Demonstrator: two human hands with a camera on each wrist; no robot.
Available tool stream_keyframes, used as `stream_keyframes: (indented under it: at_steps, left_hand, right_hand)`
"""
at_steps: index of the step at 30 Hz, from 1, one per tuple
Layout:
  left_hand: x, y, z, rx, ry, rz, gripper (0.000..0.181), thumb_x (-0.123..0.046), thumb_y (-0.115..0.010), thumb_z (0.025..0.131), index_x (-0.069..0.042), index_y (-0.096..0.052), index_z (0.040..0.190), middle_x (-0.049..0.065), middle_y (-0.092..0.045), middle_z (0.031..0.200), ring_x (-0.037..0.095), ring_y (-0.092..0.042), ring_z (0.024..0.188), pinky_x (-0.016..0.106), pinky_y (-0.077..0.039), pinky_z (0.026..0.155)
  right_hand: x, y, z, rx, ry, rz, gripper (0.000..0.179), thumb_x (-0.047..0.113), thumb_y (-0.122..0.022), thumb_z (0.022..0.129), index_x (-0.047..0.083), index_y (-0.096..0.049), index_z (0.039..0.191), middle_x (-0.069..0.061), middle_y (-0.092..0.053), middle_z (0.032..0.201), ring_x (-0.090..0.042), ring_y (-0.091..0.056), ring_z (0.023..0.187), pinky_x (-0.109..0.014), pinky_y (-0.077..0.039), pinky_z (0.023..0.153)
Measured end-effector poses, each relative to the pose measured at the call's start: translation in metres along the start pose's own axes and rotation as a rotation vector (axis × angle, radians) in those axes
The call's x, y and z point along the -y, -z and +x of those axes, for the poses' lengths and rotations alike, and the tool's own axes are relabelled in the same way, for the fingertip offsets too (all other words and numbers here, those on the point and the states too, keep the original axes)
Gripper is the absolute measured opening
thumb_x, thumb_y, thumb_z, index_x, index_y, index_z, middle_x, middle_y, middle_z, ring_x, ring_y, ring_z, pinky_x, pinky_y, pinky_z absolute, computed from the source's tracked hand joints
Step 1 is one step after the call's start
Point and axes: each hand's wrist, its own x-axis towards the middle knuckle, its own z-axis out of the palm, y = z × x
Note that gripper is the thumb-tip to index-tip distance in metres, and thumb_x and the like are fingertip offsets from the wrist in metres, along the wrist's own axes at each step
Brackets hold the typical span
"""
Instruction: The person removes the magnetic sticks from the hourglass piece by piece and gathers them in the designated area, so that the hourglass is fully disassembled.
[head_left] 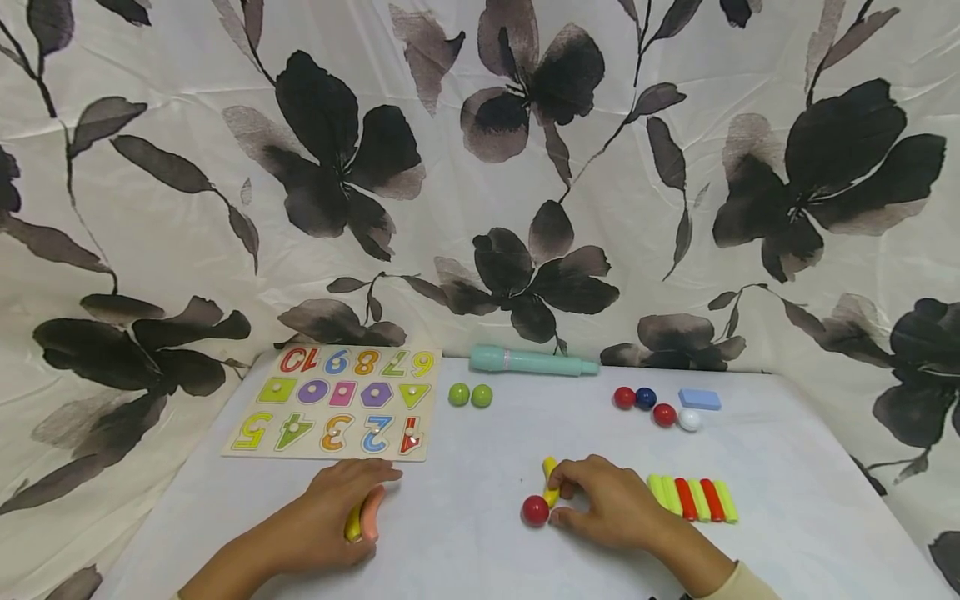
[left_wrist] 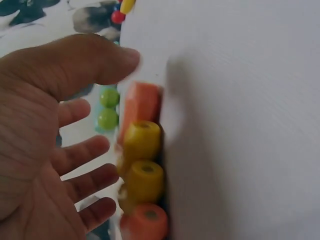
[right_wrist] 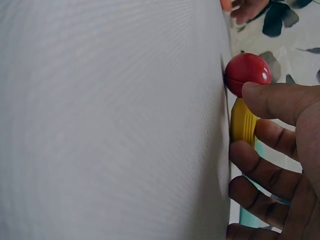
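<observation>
My left hand (head_left: pixel 330 512) arches over curved orange and yellow pieces with holes in their ends. In the left wrist view an orange piece (left_wrist: pixel 142 102), a yellow piece (left_wrist: pixel 142 140) and others lie in a row; the thumb stands apart from them, while the other fingers spread behind. My right hand (head_left: pixel 611 504) is low at a yellow stick-like piece (head_left: pixel 551 492) beside a red ball (head_left: pixel 536 511). Its index finger is against or very near the yellow piece, its thumb close to the ball; exact contact is unclear.
Behind the left hand lies a number-and-shape puzzle board (head_left: pixel 322 456). Two green balls (head_left: pixel 470 395) and a teal tube-like object (head_left: pixel 532 361) are farther back. Red, blue and white balls (head_left: pixel 665 415), a blue block (head_left: pixel 700 400) and yellow-green and red sticks (head_left: pixel 693 500) lie right.
</observation>
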Motion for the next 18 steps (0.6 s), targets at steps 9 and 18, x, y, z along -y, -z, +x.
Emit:
stream_keyframes:
  at_steps: [9,18]
  left_hand:
    - [-0.033,-0.004,0.018,-0.077,-0.110,-0.008,0.055,-0.029,-0.082,0.086,-0.024,-0.062,0.136,-0.003,-0.053,0.146,0.025,-0.043,0.138,0.054,-0.035,0.114]
    - [-0.081,-0.024,0.052,0.111,-0.177,-0.010,0.044,-0.039,-0.074,0.094,-0.028,-0.062,0.134,-0.012,-0.057,0.138,0.016,-0.051,0.131,0.045,-0.044,0.110]
  right_hand:
    - [0.000,0.000,0.000,-0.001,0.000,-0.006,0.028,0.043,-0.081,0.086,0.036,-0.066,0.109,0.019,-0.057,0.092,-0.008,-0.053,0.087,-0.032,-0.049,0.071]
    - [0.000,-0.001,0.001,-0.003,0.010,-0.017,0.029,0.046,-0.081,0.086,0.037,-0.066,0.110,0.020,-0.057,0.095,-0.008,-0.053,0.091,-0.036,-0.050,0.074]
